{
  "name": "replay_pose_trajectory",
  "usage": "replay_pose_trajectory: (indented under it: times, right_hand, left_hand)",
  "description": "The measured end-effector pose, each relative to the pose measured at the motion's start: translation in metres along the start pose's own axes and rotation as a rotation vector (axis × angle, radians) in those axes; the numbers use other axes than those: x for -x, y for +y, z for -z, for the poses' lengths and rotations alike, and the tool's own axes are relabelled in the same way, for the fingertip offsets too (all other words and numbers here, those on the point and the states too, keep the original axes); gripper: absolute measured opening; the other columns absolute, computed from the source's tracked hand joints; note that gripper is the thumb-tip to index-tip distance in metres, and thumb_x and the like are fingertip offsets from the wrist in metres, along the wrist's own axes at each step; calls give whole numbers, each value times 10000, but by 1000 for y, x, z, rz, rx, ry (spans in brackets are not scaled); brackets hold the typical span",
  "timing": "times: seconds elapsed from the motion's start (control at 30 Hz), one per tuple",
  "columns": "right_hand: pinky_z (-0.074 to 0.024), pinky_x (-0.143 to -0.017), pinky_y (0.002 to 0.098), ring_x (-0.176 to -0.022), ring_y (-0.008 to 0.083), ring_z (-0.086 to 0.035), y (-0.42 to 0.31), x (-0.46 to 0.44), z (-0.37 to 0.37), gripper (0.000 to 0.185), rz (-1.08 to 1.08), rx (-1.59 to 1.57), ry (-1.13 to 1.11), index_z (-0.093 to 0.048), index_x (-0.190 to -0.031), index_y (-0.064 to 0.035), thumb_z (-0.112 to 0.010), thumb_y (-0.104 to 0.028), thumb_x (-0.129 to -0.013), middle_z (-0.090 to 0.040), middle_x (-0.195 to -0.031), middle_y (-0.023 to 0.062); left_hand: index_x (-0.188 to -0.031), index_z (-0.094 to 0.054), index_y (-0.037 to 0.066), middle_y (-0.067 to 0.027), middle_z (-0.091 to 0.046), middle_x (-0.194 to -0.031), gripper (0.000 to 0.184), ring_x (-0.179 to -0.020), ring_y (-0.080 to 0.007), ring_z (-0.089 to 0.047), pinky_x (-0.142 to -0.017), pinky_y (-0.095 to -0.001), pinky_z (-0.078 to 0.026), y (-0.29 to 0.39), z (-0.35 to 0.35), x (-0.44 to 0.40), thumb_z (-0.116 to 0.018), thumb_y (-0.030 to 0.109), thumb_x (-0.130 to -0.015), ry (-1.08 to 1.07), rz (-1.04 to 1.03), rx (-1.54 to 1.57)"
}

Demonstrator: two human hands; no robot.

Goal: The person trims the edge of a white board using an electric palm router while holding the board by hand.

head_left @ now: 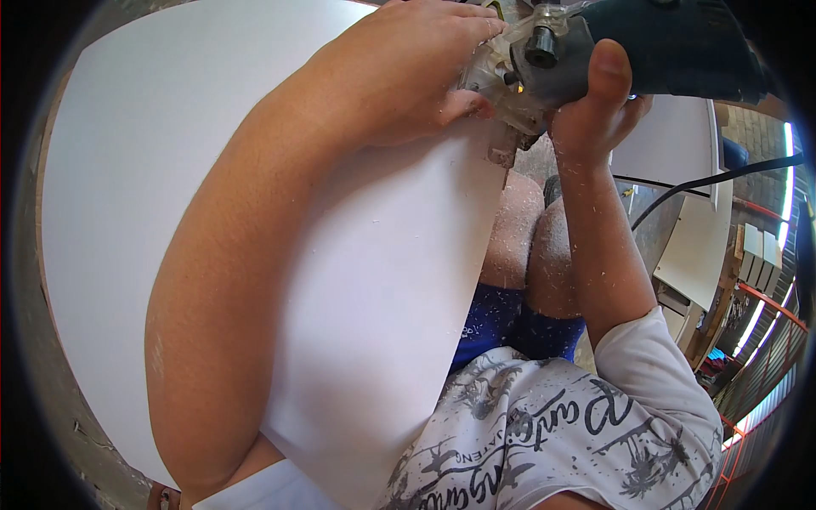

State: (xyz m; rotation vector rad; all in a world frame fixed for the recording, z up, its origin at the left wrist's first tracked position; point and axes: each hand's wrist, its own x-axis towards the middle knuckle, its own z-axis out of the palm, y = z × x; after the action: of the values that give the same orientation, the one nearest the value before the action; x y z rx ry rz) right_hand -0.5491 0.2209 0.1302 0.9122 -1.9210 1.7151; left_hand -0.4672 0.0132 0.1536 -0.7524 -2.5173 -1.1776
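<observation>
A dark power tool (671, 51) with a clear, dusty guard lies sideways at the top right, against the edge of a large white panel (382, 255). My right hand (599, 110) is wrapped round its body from below, thumb upward. My left hand (450, 68) reaches over the panel and grips the clear guard between thumb and fingers. Part of those fingers is hidden behind the guard. Whitish chips cling to the guard, my right forearm and my legs. Where the tool meets the panel is partly hidden.
A black cable (714, 180) runs off to the right. Beyond my right arm are another pale panel (667, 140), cut boards (693, 246) and an orange-red metal frame (769, 306). My knees are beside the panel's right edge. A few chips lie on its surface.
</observation>
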Motion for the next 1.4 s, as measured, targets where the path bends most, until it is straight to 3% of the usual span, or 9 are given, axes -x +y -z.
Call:
replay_pose_trajectory:
  times: [0.3,0.5,0.57,0.63,0.7,1.4]
  right_hand:
    - [-528,-796,322,-918,168,-640,-2,0,1,592,21,-6,-2,-602,-1216,13,-692,-494,-924,-656,-1080,78]
    - [-525,-785,318,-917,170,-635,-7,0,-8,601,-50,15,71,-602,-1197,7,-696,-516,-915,-651,-1070,80]
    - [-521,-782,316,-919,171,-632,51,4,8,602,-62,-162,237,-603,-1190,7,-695,-519,-912,-649,-1069,80]
    - [-516,-782,316,-924,172,-629,53,3,11,602,-29,-152,212,-605,-1187,7,-695,-519,-908,-648,-1069,78]
    - [-511,-785,317,-930,173,-625,2,-1,3,602,45,46,-5,-607,-1188,7,-697,-516,-903,-646,-1068,73]
    - [-501,-819,332,-958,174,-607,5,0,1,632,83,119,37,-611,-1201,1,-692,-550,-903,-639,-1108,67]
  left_hand:
    - [-1325,-590,-58,-265,-635,-1323,560,-1229,-432,-605,-1081,-457,-477,-17,-16,-2,-781,176,-853,24,6,-22]
    - [-1333,-576,-75,-275,-623,-1335,564,-1254,-428,-592,-1097,-444,-471,9,3,2,-775,159,-860,-22,71,30]
    - [-1339,-570,-81,-281,-611,-1348,574,-1269,-424,-585,-1108,-437,-467,6,-2,2,-777,146,-854,-3,74,12]
    - [-1346,-564,-87,-286,-597,-1365,586,-1283,-421,-577,-1118,-431,-463,-10,-14,0,-780,134,-848,13,51,5]
    - [-1352,-559,-90,-288,-587,-1378,596,-1290,-420,-573,-1124,-426,-460,-17,-18,0,-782,122,-841,21,34,8]
    - [-1368,-541,-75,-268,-586,-1372,607,-1275,-416,-576,-1109,-424,-470,-17,-21,1,-763,96,-830,26,22,14]
